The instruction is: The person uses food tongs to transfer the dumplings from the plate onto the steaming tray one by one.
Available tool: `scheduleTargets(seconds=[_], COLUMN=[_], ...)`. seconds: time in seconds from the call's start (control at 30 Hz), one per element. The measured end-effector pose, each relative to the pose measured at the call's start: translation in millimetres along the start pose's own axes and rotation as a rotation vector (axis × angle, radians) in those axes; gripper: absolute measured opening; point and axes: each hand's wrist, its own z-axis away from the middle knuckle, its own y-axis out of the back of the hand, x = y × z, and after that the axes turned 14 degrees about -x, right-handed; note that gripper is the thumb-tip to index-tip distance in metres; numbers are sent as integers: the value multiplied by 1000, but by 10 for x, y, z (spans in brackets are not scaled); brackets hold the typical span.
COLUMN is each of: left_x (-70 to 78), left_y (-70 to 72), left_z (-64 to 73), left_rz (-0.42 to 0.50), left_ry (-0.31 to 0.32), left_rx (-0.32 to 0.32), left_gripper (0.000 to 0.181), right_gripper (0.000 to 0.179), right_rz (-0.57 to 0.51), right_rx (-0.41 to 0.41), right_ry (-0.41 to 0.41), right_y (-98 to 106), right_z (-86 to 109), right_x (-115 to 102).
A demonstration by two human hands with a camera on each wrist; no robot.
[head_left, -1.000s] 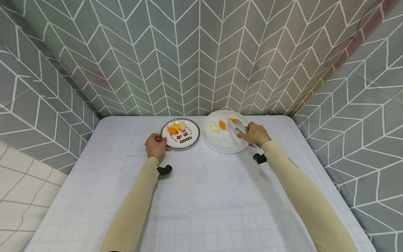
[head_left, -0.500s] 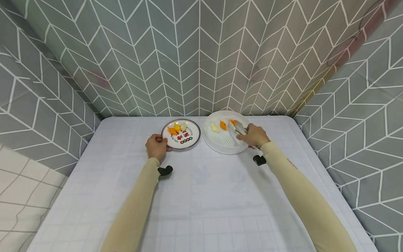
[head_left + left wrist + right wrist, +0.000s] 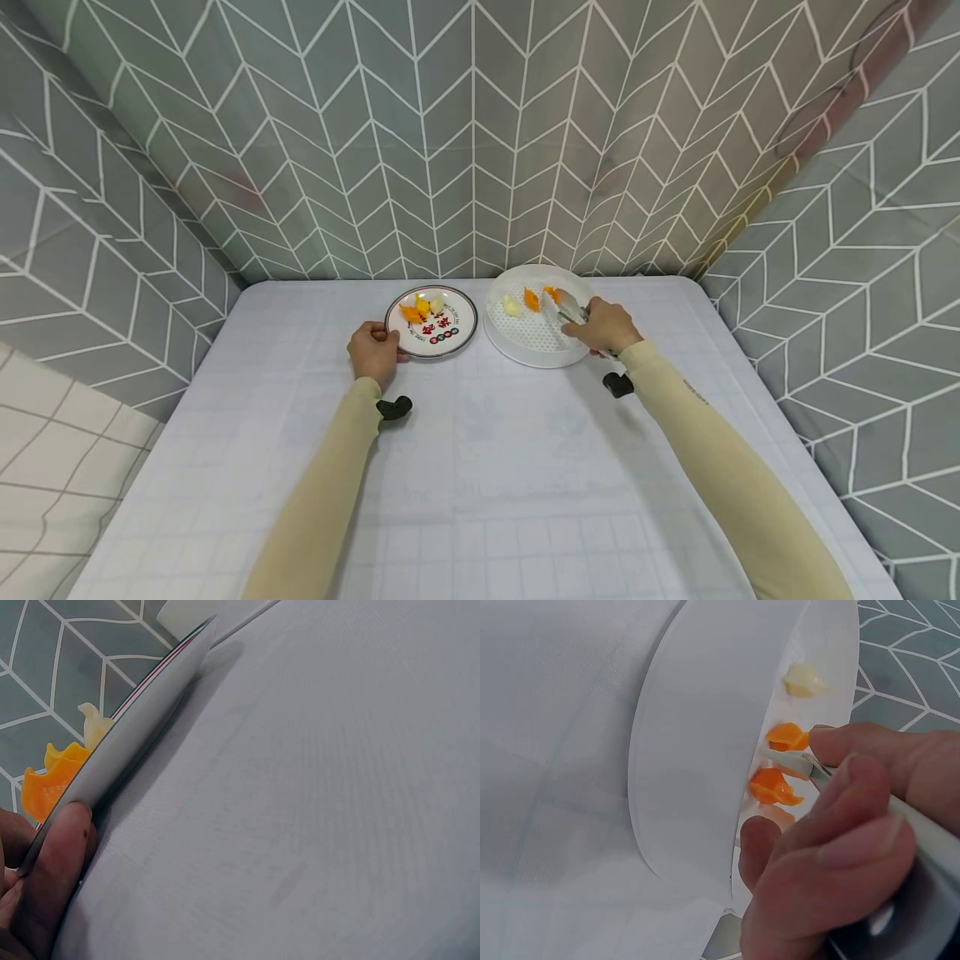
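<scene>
My left hand (image 3: 372, 352) holds the near-left rim of a round plate (image 3: 457, 333) with red lettering, thumb above and fingers beneath. In the left wrist view the plate (image 3: 142, 724) is tilted up off the table along its gripped side. Two yellow-orange dumpling-shaped pieces (image 3: 49, 791) and one cream piece (image 3: 94, 726) sit on it. My right hand (image 3: 609, 325) grips metal tongs (image 3: 930, 836) over a white round perforated tray (image 3: 532, 354). Around one orange dumpling-shaped piece (image 3: 772, 786) are the tong tips; another orange piece (image 3: 787, 737) and a cream piece (image 3: 804, 681) lie beside it.
A white cloth covers the table (image 3: 480, 467). Plate and tray stand side by side near its back edge, in front of a grey patterned curtain (image 3: 450, 167). More curtain hangs on both sides. A black wrist mount (image 3: 393, 407) sits on each wrist.
The right hand's tongs have shifted slightly around the far orange piece in the tray. The left hand keeps its hold on the plate; the view has moved a little.
</scene>
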Motion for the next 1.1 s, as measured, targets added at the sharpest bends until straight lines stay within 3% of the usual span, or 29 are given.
scheduleTargets(seconds=[0.67,1.1], left_x=[25,21], left_y=[-5,14], left_z=[26,3], left_rz=[-2,20], left_ry=[7,4], left_rx=[6,-3], left_gripper=[30,29], right_gripper=[60,68], right_rz=[20,-3], right_rx=[5,105], right_ry=[9,91], right_y=[56,110], right_z=[101,258], right_x=[-63,-259])
